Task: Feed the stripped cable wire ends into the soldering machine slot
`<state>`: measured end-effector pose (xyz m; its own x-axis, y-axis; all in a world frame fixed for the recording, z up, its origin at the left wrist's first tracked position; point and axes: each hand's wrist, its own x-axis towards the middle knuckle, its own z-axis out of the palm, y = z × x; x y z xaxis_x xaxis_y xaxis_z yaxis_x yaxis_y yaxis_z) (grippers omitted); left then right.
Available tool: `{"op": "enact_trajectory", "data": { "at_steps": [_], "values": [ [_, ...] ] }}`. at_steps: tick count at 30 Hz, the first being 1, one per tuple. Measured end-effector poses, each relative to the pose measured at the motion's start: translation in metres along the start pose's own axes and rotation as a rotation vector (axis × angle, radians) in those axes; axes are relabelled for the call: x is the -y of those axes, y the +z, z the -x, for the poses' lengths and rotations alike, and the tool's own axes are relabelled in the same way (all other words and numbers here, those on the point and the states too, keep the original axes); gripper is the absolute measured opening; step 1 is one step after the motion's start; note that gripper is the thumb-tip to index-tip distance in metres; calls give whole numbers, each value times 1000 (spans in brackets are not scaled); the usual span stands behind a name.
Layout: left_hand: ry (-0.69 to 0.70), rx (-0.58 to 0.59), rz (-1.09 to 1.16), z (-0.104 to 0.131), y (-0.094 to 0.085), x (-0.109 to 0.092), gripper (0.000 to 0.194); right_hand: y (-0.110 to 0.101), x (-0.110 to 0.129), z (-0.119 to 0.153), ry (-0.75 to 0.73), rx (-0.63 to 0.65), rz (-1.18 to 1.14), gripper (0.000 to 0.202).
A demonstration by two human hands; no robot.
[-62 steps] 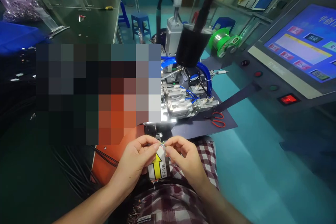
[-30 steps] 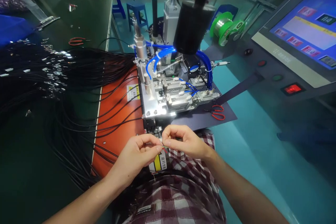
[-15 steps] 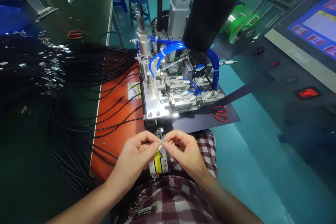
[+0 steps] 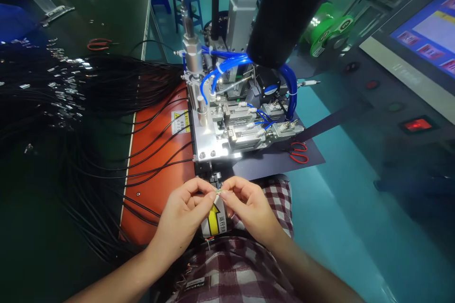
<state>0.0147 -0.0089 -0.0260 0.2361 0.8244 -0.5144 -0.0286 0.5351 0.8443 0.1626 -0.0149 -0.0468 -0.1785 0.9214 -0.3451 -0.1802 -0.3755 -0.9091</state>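
My left hand point(image 4: 185, 208) and my right hand point(image 4: 250, 203) meet fingertip to fingertip just in front of the machine point(image 4: 213, 144). Each pinches with thumb and forefinger at a tiny pale piece point(image 4: 219, 191) between them, too small to identify. Below the fingers lies a white label with a yellow arrow point(image 4: 213, 221). Thin coloured wire ends point(image 4: 209, 238) show under that label. Black cables point(image 4: 156, 169) run from the left across the orange surface point(image 4: 149, 144) to the machine's edge.
Red-handled scissors point(image 4: 299, 153) rest on the dark plate right of the machine. Another red-handled tool point(image 4: 99, 44) lies at the upper left beside a big cable bundle point(image 4: 117, 80). A black cylinder point(image 4: 286, 19) hangs over the machine. A control panel point(image 4: 401, 90) stands at the right.
Both hands keep nearly the same pose, fingertips together. The view has shifted slightly, and the small piece between the fingers looks a little different in angle.
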Motion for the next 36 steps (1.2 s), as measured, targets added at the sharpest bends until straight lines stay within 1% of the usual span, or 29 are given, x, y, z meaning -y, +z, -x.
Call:
{"op": "enact_trajectory", "data": {
  "at_steps": [3, 6, 11, 16, 20, 25, 27, 30, 32, 34, 36],
  "values": [
    [-12, 20, -14, -1, 0, -2, 20, -2, -2, -1, 27, 34, -32, 23],
    [-21, 21, -35, -4, -2, 1, 21, -1, -5, -1, 60, 45, -93, 26],
    [-41, -4, -28, -6, -4, 6, 23, 4, -8, 2, 99, -15, -142, 28],
    [-41, -10, -13, -3, -3, 5, 24, 6, -8, 3, 74, -46, -115, 28],
    [-29, -11, -48, -2, -3, 4, 25, 2, -6, 3, 27, -46, -12, 23],
    [-6, 0, -63, -3, -5, 5, 22, -3, -2, 3, -76, -127, 206, 12],
    [-4, 9, -79, -3, -5, 4, 21, -2, -1, 5, -140, -149, 308, 7],
    [-4, 5, -121, -1, -3, 2, 19, 0, 1, 6, -257, -163, 456, 10],
    [71, -33, -167, 1, 0, 1, 16, 1, 4, 6, -262, -144, 457, 11],
    [210, -75, -235, 3, 4, 2, 11, 0, 5, 5, -174, -85, 334, 13],
    [324, -86, -288, 4, 5, 3, 7, 0, 4, 5, -73, -20, 157, 15]
  ]
}}
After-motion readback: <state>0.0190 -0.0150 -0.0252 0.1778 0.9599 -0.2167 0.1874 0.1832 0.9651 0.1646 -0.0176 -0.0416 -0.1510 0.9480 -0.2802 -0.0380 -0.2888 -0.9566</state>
